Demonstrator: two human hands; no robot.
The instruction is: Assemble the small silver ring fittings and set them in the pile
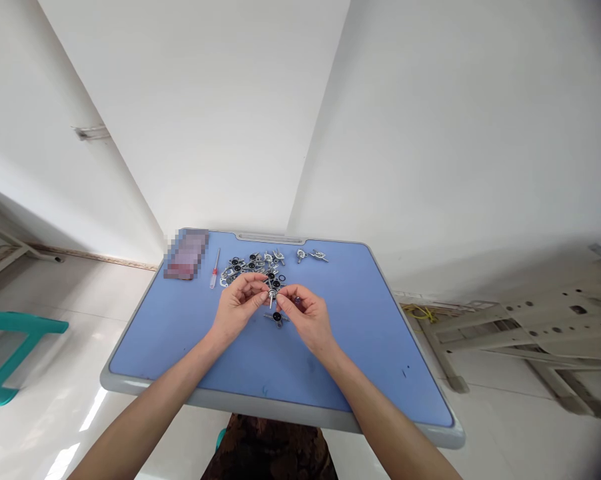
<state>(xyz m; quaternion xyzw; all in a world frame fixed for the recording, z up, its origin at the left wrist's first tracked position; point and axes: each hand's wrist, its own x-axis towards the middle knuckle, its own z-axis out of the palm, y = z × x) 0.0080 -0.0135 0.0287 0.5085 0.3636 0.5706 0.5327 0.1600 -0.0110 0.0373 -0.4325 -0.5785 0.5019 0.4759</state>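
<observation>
Between my two hands is a small metal part with a thin shaft point(272, 298) pointing down. My left hand point(243, 301) pinches it with thumb and fingertips from the left. From the right, my right hand point(306, 312) has its thumb and fingers closed at the same part. Just below my fingers, a metal part with a round black cap point(277, 317) lies on the blue table point(220, 360). Behind my hands spreads a pile of similar metal parts point(252, 265), some with black caps, partly hidden by my left hand. A black ring point(282, 278) lies beside the pile.
A screwdriver point(214, 270) with a clear and red handle lies left of the pile, beside a blurred-out flat object point(186, 255). Two metal parts point(318, 255) sit apart at the back. A green stool point(20, 327) stands left; metal desk frames point(530, 327) stand right.
</observation>
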